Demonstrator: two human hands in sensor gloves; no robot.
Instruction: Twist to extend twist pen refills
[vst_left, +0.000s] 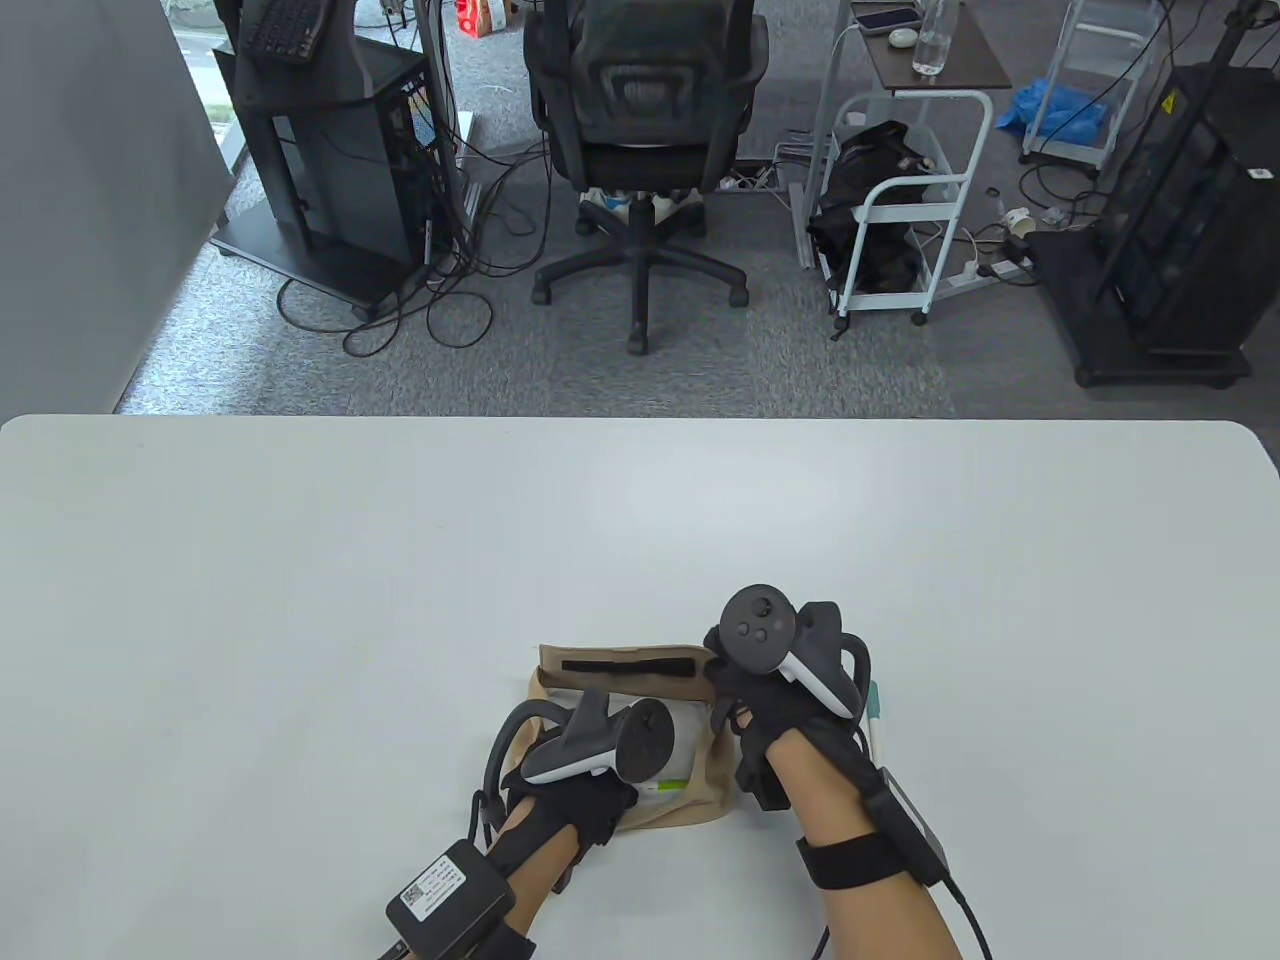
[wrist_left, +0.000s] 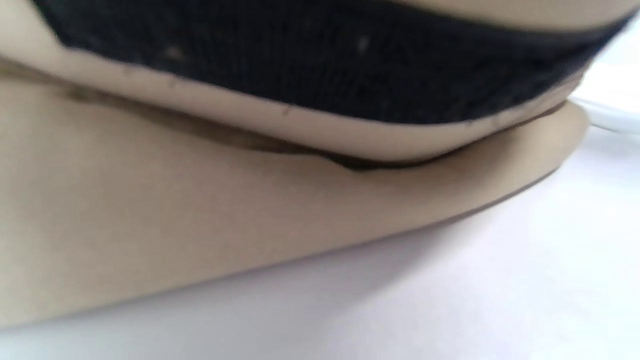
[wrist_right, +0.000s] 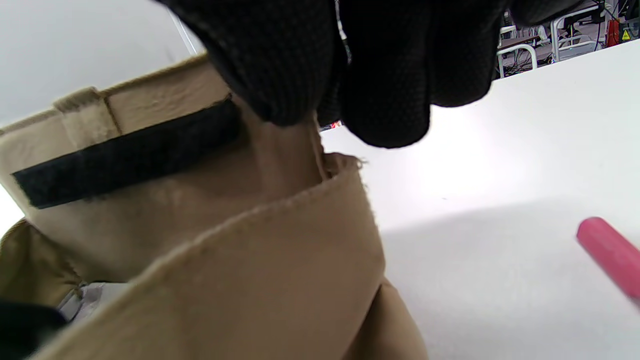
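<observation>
A tan fabric pouch (vst_left: 690, 795) with a black velcro strip (vst_left: 628, 666) on its open flap lies on the white table (vst_left: 300, 600) near the front edge. My right hand (vst_left: 722, 690) pinches the flap's right end; the right wrist view shows its gloved fingers (wrist_right: 280, 65) on the flap by the strip (wrist_right: 125, 155). My left hand (vst_left: 590, 800) rests on the pouch, its fingers hidden under the tracker. A white item (vst_left: 688, 745) shows inside the pouch. A white pen with a teal tip (vst_left: 876, 712) lies just right of my right hand. A pink pen end (wrist_right: 607, 255) lies on the table.
The left wrist view shows only the pouch's side (wrist_left: 250, 225) and strip (wrist_left: 325, 65) close up, blurred. Beyond the table's far edge stand an office chair (vst_left: 640, 130), a white cart (vst_left: 900, 200) and black racks.
</observation>
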